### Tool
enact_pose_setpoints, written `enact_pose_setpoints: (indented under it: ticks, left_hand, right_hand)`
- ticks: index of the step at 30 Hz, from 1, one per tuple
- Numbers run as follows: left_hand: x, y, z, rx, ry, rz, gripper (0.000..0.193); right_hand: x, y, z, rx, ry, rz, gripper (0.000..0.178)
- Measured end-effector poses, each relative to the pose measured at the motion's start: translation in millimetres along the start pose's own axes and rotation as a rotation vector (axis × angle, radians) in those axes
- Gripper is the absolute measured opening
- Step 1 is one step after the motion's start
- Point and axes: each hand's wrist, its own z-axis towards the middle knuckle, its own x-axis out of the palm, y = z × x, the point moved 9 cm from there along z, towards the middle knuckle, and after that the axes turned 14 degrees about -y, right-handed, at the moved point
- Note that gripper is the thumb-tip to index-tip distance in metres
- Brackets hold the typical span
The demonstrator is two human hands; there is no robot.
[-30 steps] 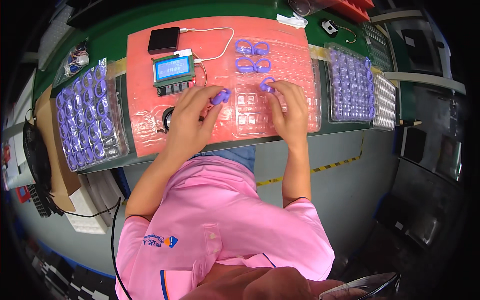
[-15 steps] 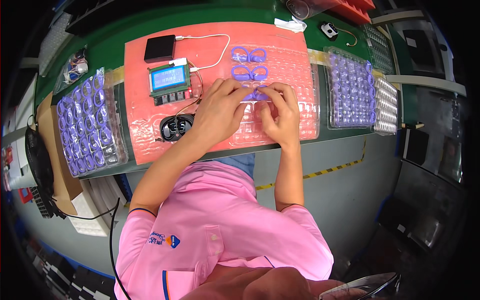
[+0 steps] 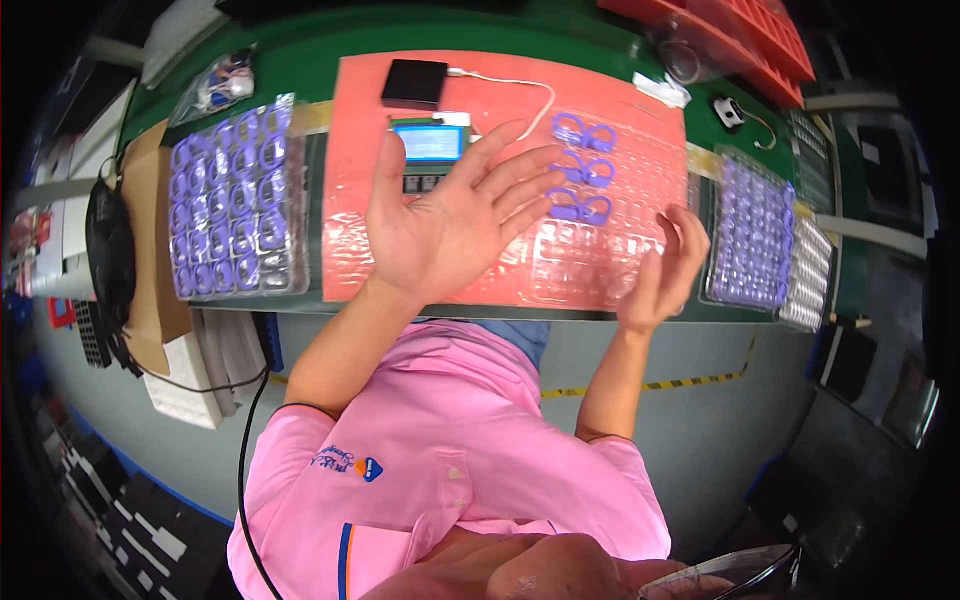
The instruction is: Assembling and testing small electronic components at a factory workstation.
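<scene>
My left hand (image 3: 440, 230) is raised over the pink mat, palm up and fingers spread, holding nothing. It partly covers a small circuit board with a lit blue screen (image 3: 428, 143). My right hand (image 3: 670, 270) hovers at the mat's right side, fingers loosely bent and apart, with nothing visible in it. Between the hands lies a clear plastic blister tray (image 3: 575, 270). Three pairs of purple ear-hook earphones lie in its upper part: a far pair (image 3: 584, 133), a middle pair (image 3: 583, 171) and a near pair (image 3: 581, 208).
A black box (image 3: 415, 84) with a white cable (image 3: 525, 82) stands at the mat's far left. Trays of purple ear-hook pieces flank the mat, one left (image 3: 230, 205) and one right (image 3: 750, 235). A small white device (image 3: 728, 112) and red bins (image 3: 745, 35) are at the back right.
Both hands have let go of the near earphone pair and moved apart, the left turning palm up, the right shifting right. The view has swung, and my left hand now hides the black case.
</scene>
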Motion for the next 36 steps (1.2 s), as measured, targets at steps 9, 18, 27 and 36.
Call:
enact_pose_setpoints:
  ticks: [9, 18, 27, 36]
  left_hand:
    - [9.2, -25.1, -31.5, 0.048, 0.056, -0.160, 0.110]
    - [-1.0, -44.9, -79.1, 0.109, 0.161, -0.076, 0.122]
    - [-21.5, -59.1, -125.3, 0.302, 0.145, 0.096, 0.102]
    - [-96.0, -190.4, -213.2, 1.375, -0.693, 1.136, 0.009]
  right_hand:
    - [69.7, 102.5, -32.6, -0.175, 0.217, 0.197, 0.075]
    - [177.4, 206.9, -85.7, -0.539, 0.796, 0.250, 0.069]
    - [192.9, 187.8, -54.1, -0.312, 0.566, 0.035, 0.046]
    - [144.7, 170.2, -23.5, -0.489, 0.180, 0.090, 0.020]
